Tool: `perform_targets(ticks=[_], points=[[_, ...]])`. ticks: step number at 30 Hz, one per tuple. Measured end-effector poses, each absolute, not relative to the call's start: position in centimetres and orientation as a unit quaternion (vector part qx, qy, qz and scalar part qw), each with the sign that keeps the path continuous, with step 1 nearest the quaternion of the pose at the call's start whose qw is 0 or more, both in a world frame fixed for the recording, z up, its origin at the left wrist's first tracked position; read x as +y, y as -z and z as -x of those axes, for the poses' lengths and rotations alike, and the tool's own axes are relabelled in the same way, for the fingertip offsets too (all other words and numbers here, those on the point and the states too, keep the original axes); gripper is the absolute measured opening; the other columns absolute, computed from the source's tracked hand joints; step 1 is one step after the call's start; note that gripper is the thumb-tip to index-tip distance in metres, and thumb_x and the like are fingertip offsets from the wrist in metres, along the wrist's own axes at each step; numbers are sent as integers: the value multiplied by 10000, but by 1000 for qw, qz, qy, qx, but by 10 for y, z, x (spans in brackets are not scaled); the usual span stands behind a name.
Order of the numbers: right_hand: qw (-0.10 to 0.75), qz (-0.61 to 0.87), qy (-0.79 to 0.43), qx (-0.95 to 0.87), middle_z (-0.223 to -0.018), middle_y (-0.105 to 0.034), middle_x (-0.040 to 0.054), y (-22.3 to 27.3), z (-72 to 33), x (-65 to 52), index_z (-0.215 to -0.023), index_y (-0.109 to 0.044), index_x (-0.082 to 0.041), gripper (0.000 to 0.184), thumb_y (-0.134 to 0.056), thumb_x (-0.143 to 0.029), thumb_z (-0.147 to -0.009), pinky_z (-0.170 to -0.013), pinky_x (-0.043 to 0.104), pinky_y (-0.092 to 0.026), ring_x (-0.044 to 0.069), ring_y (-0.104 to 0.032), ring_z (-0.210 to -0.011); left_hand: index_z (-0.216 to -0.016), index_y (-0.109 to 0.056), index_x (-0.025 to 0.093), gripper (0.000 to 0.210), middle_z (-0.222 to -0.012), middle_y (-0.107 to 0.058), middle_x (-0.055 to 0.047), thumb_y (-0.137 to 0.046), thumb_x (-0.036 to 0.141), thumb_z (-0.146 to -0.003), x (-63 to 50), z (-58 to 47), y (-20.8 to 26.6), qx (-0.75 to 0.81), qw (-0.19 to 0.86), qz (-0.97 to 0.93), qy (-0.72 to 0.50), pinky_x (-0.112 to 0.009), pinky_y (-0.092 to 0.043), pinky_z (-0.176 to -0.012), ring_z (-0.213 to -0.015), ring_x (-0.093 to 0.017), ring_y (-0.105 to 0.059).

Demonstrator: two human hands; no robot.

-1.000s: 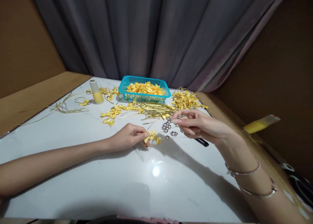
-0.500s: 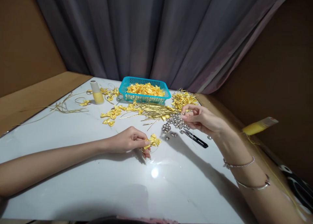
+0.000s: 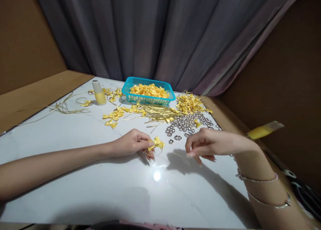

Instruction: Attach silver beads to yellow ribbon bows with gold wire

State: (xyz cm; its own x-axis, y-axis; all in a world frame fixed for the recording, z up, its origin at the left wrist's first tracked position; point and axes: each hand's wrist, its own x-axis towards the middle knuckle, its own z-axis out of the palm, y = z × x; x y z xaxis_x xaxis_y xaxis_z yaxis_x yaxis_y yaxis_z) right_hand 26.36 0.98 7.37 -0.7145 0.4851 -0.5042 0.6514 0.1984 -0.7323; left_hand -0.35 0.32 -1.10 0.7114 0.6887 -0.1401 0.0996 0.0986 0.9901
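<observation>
My left hand rests over the white table, thumb and fingers pinching a yellow ribbon bow. A thin gold cord loop curves below the bow. To the right, my right hand hangs palm down with its fingers bent and pressed together. A faint thin thread runs to its fingertips from the left. Beyond this hand lie many small silver beads, with a few loose ones nearer. The black snips are hidden behind my right hand.
A teal basket of yellow bows stands at the back. Gold cords, more bows and a yellow thread cone lie around it. Another thread spool is at the right, with black-handled scissors at the lower right edge.
My right hand has come down and toward me from the beads, now covering the snips. My left hand keeps its hold on the bow, almost unmoved.
</observation>
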Motion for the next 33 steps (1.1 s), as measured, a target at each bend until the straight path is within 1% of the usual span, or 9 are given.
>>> perform_targets(ticks=[4,6,9,11,15,19,26,29,33], points=[[121,-336,527,771,-610,-601,-2,-73,-249,-6,-814,-620,-156,218,-554,-360,-854,-468,190,-417,78,-543,-461,-747,-639,84,278,-755,-706,-124,-540,315,-866,1,3,12,324,648,-649,-233,-252,-531,-649,-691,-169,-680],[44,-381,475,792,-638,-615,7,-64,-239,-13,-846,-598,-165,243,-546,-402,-854,-474,200,-421,97,-574,-489,-750,-650,87,286,-753,-708,-119,-523,310,-876,-1,3,11,329,608,-679,-247,-246,-526,-641,-685,-164,-676],[-135,-481,340,797,-813,-655,50,-45,-223,-24,-937,-565,-175,272,-609,-411,-807,-493,220,-416,113,-582,-560,-747,-664,94,299,-730,-709,-101,-499,300,-887,-6,3,8,331,546,-724,-261,-233,-512,-635,-671,-153,-667],[-170,-484,355,782,-889,-651,53,-31,-212,-29,-935,-563,-180,280,-629,-410,-789,-502,227,-404,106,-560,-567,-736,-663,101,300,-697,-704,-80,-487,288,-890,-10,2,7,335,508,-747,-267,-219,-495,-608,-639,-140,-651],[-162,-491,415,749,-581,-574,-11,-15,-199,-34,-683,-557,-164,231,-556,-329,-843,-475,219,-329,88,-444,-478,-733,-651,112,303,-668,-680,-53,-448,254,-907,-15,2,12,339,401,-795,-304,-196,-441,-537,-586,-112,-603],[-143,-478,401,768,-503,-483,-28,-14,-197,-40,-574,-493,-164,330,-460,-267,-886,-486,222,-300,81,-398,-471,-736,-631,107,274,-627,-632,-53,-435,193,-908,-13,3,23,276,240,-845,-389,-216,-407,-498,-530,-109,-542],[-169,-480,333,794,-529,-453,-37,-13,-197,-46,-624,-464,-174,278,-423,-253,-888,-481,227,-278,79,-387,-475,-804,-589,104,187,-613,-617,-65,-425,91,-893,-12,2,27,176,146,-874,-429,-265,-443,-537,-548,-139,-530],[-222,-510,307,772,-580,-502,-33,-10,-198,-44,-746,-489,-182,203,-522,-354,-849,-496,238,-308,89,-411,-485,-840,-581,98,158,-627,-624,-73,-432,73,-884,-14,2,27,157,129,-878,-433,-276,-452,-538,-559,-146,-536],[-255,-507,447,691,-772,-601,1,-6,-194,-43,-1000,-421,-193,392,-659,-367,-741,-475,234,-350,83,-441,-469,-844,-575,100,163,-630,-612,-67,-420,77,-889,-14,3,29,166,123,-879,-430,-271,-454,-534,-570,-143,-534]])
